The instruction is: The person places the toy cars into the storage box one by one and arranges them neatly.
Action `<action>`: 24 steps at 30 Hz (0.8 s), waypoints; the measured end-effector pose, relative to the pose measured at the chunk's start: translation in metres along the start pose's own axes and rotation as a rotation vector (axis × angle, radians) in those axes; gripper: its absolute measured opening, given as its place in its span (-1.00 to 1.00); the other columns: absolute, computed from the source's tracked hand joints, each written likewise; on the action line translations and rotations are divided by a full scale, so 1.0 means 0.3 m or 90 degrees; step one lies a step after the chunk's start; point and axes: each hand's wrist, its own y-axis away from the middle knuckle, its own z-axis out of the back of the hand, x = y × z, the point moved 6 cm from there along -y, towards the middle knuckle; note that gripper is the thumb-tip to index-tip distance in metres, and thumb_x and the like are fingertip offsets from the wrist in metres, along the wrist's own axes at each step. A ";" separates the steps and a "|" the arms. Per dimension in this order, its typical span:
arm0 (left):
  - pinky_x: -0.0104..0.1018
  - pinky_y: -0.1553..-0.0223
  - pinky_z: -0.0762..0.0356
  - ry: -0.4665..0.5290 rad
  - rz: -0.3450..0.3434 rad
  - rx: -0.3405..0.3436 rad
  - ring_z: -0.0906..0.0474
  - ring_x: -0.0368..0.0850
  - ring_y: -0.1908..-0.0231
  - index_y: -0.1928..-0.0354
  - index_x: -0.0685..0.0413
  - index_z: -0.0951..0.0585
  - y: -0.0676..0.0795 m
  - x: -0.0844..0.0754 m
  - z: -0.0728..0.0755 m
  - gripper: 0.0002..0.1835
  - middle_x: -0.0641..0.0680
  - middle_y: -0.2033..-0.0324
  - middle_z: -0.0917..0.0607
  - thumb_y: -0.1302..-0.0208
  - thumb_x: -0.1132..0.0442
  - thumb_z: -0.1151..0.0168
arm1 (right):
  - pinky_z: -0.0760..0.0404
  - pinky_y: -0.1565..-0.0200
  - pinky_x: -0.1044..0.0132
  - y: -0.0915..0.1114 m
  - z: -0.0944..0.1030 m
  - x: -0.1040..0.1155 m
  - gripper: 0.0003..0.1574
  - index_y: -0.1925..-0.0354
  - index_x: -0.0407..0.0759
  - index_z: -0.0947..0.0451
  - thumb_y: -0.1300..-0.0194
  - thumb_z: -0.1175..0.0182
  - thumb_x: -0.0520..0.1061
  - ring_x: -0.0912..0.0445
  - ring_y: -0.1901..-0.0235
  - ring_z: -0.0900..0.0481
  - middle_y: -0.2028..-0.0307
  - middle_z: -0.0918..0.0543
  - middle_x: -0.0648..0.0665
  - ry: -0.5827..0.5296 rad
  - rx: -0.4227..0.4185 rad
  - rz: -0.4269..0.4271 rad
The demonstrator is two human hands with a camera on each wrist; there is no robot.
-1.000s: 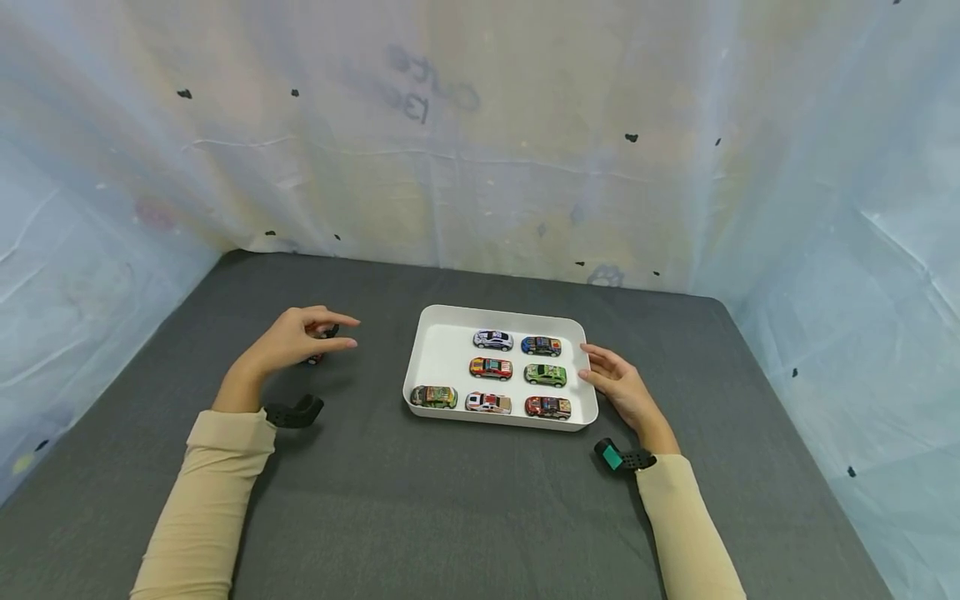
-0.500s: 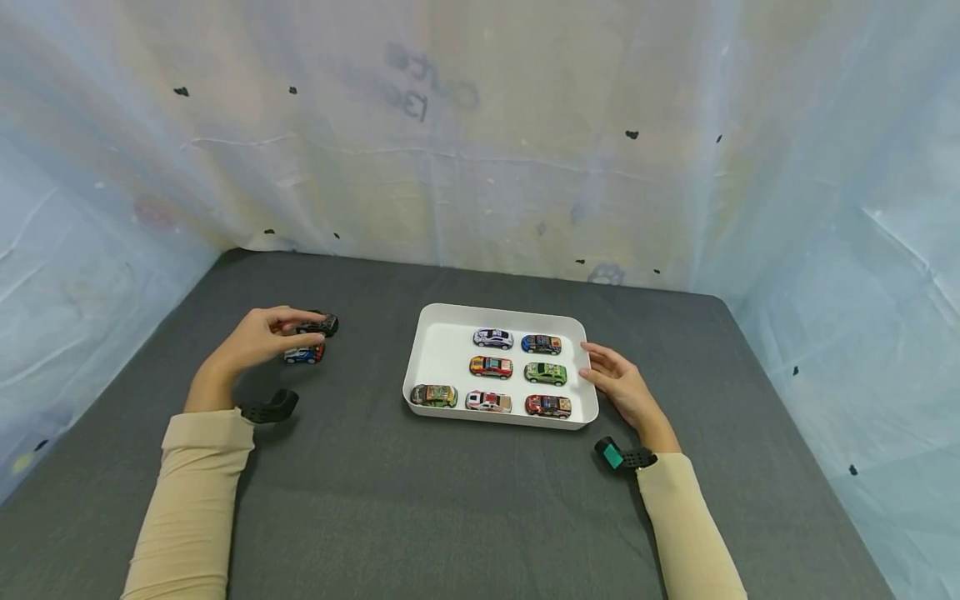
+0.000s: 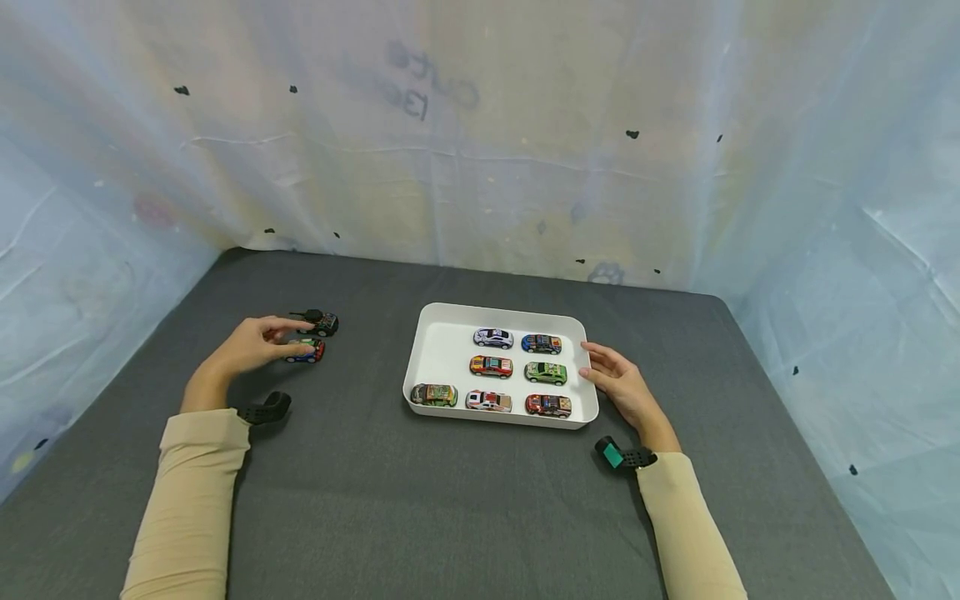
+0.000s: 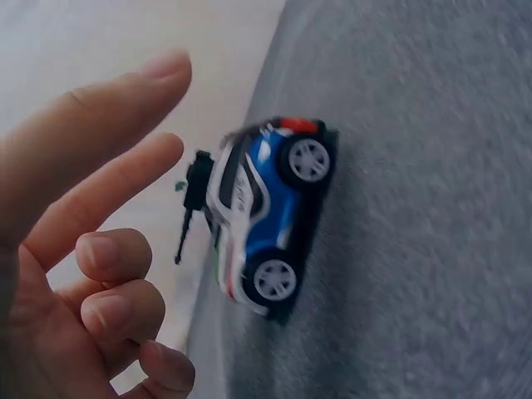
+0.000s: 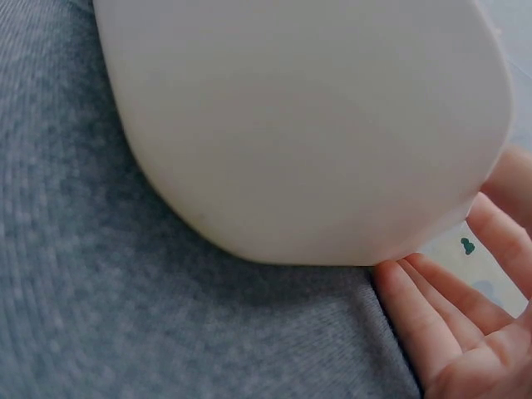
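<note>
My left hand (image 3: 255, 343) is spread over two toy cars on the dark cloth, thumb and forefinger apart. Nearer to me is a blue and white toy car (image 4: 270, 199), partly covered by the thumb. Just beyond it stands a black toy car (image 3: 327, 324) with a gun-like part on its roof (image 4: 198, 181). In the left wrist view a gap shows between the fingers and the blue car. At the right end of a white tray (image 3: 457, 321), my right hand (image 3: 618, 385) grips the wall, thumb and forefinger tips over the rim, other fingers against the outside.
Several toy cars lie in the tray, among them a silver one (image 3: 492, 338), a green one (image 3: 545, 374) and a red and yellow one (image 3: 491, 367). Pale plastic sheeting (image 3: 480, 200) hangs behind the table (image 3: 450, 508) and along both sides.
My left hand has moved left and slightly down from the black car towards the blue one, uncovering more of the black car. The right hand and tray stay in place.
</note>
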 end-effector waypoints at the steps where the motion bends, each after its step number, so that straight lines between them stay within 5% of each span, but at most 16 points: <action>1: -0.27 0.35 -0.23 -0.002 0.002 0.002 -0.17 -0.24 0.51 -0.20 0.12 -0.55 -0.001 0.004 -0.002 -0.40 -0.02 0.52 -0.28 -0.22 -0.08 -0.31 | -0.55 0.07 0.56 0.000 0.000 0.000 -0.22 -0.39 -0.32 -0.21 -0.29 -0.25 -0.18 0.46 0.03 -0.53 -0.25 -0.40 -0.24 0.001 0.001 0.001; 9: -0.29 0.38 -0.22 -0.008 -0.001 0.017 -0.13 -0.24 0.55 -0.21 0.18 -0.54 -0.007 0.032 -0.016 -0.38 -0.04 0.57 -0.24 -0.19 -0.04 -0.34 | -0.55 0.06 0.56 -0.001 0.001 -0.002 -0.21 -0.39 -0.32 -0.20 -0.29 -0.25 -0.17 0.46 0.02 -0.52 -0.27 -0.38 -0.27 0.000 0.004 0.004; 18: -0.30 0.40 -0.20 -0.025 0.005 0.033 -0.14 -0.24 0.54 -0.22 0.20 -0.52 -0.013 0.044 -0.029 -0.38 -0.04 0.55 -0.24 -0.22 -0.04 -0.32 | -0.56 0.07 0.56 0.002 0.000 0.003 -0.22 -0.38 -0.33 -0.21 -0.29 -0.26 -0.17 0.45 0.03 -0.53 -0.13 -0.48 -0.01 -0.009 0.005 0.009; 24: -0.30 0.42 -0.17 -0.030 0.016 0.040 -0.13 -0.23 0.54 -0.24 0.21 -0.51 -0.013 0.049 -0.034 -0.36 -0.04 0.55 -0.23 -0.23 -0.05 -0.30 | -0.56 0.07 0.56 0.006 0.000 0.007 -0.22 -0.38 -0.36 -0.20 -0.30 -0.24 -0.18 0.45 0.03 -0.53 -0.15 -0.47 -0.05 -0.009 0.007 0.016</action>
